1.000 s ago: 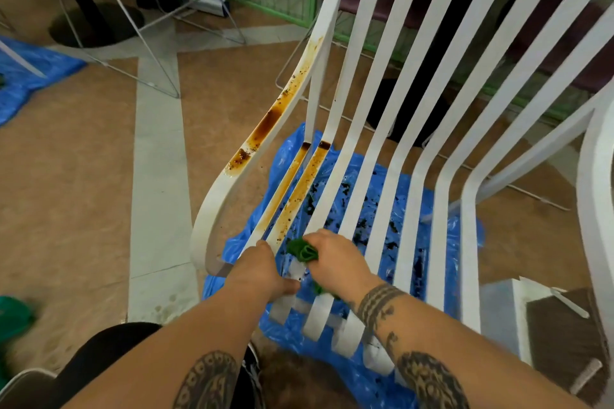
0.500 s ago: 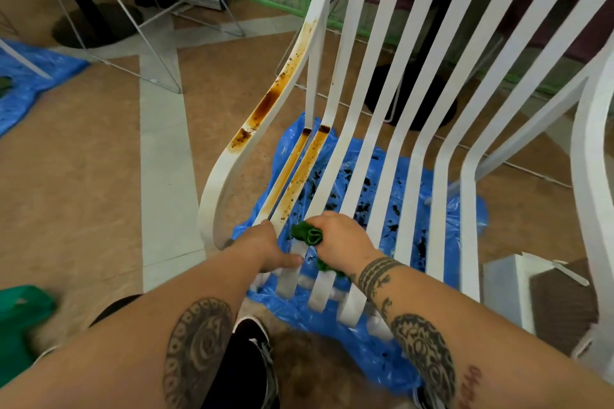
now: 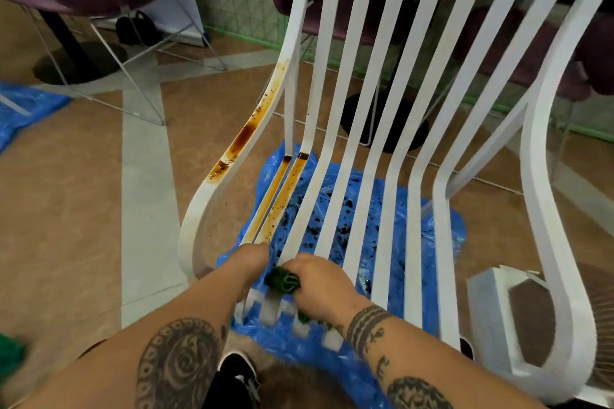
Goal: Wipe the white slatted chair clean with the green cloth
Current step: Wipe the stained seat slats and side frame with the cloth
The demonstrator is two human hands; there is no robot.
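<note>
A white slatted chair (image 3: 413, 242) fills the view, its long, smooth, flat slats running from 6 o'clock near the body up towards 12. The right hand (image 3: 319, 279) is wrapped around a bunched green cloth (image 3: 282, 279), pressed to the near end of a slat. The left hand (image 3: 252, 259), just beside it at 9 o'clock, appears closed over the near ends of two stained slats (image 3: 282, 196). Sticky-looking brown streaks run along these towards 12 o'clock, nearer the left hand. More brown residue marks the curved side rail (image 3: 242, 139) at 11 o'clock. A crinkled blue plastic sheet (image 3: 292, 349) speckled with dark bits lies beneath.
</note>
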